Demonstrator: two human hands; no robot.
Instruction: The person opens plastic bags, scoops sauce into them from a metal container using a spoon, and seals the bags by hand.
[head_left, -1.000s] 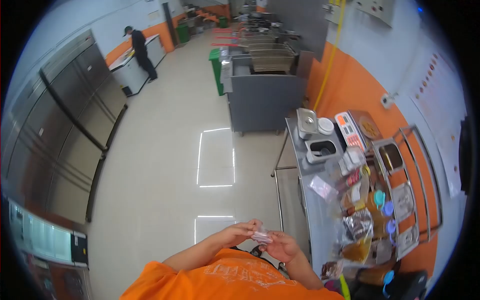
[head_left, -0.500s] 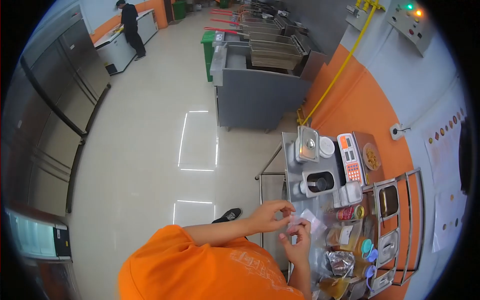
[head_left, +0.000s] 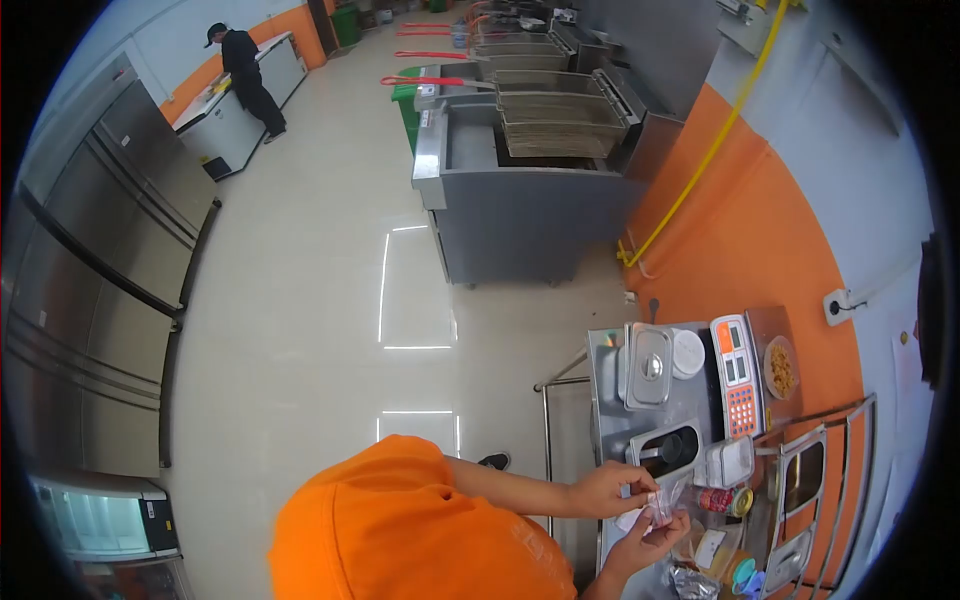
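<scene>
Both my hands are over the steel table at the lower right. My left hand (head_left: 612,490) pinches a small clear plastic bag (head_left: 660,508) from the upper side. From the lower side, my right hand (head_left: 645,545) grips the same bag with bent fingers. The bag looks pinkish in part; its contents are too small to make out. Close by stand a red can (head_left: 716,500) and a white plastic tub (head_left: 730,462). A steel container (head_left: 645,448) with a dark cup inside is just above my left hand.
Farther up the table are a lidded steel pan (head_left: 650,368), a kitchen scale (head_left: 738,385) and a plate of yellowish food (head_left: 780,368). Crumpled foil (head_left: 692,582) lies below. A fryer (head_left: 540,225) stands beyond; a person in dark clothes (head_left: 252,80) is at a chest freezer (head_left: 225,132).
The view has shifted, so the table sits lower and farther right. My hands still hold the bag and have drawn closer together around it. The far person remains at the freezer.
</scene>
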